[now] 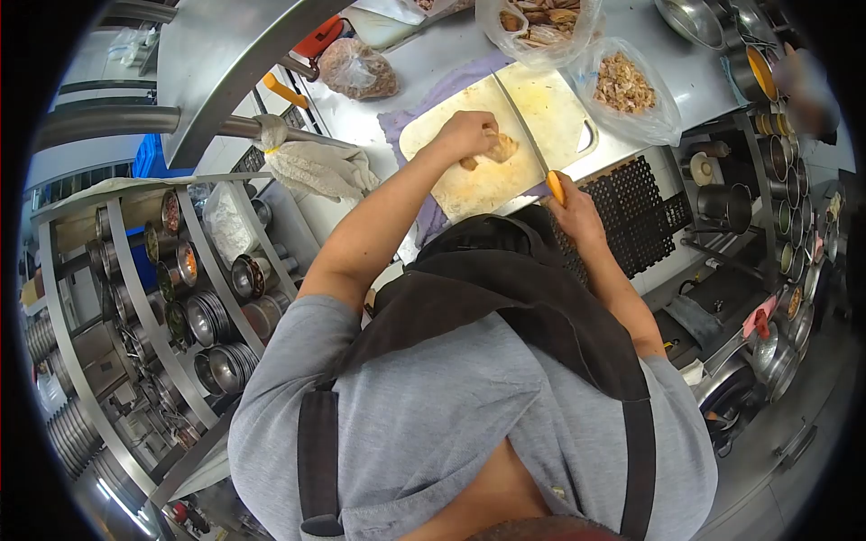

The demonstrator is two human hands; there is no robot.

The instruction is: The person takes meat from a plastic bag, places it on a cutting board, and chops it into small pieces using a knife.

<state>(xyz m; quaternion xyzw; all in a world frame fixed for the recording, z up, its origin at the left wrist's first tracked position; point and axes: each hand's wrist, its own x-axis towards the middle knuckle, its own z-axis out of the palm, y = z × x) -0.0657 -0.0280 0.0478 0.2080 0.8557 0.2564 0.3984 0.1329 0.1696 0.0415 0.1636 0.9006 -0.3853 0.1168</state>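
Note:
On a white cutting board (451,189), my left hand (467,137) is closed on a piece of light-brown food (502,149). Wrapped round an orange knife handle (556,187) is my right hand (577,216), just past the board's near right corner. The long blade (521,122) reaches up and away across the board, to the right of the food. Pale crumbs and juice stain the board, which lies over a purple cloth (394,126).
Beyond the board sits a plastic bag of brown pieces (546,20). To the right is a bag of chopped pieces (624,83); at the back left, a tied bag (357,69). A towel (316,169) hangs from a rail at the left. Metal bowls (690,20) stand far right.

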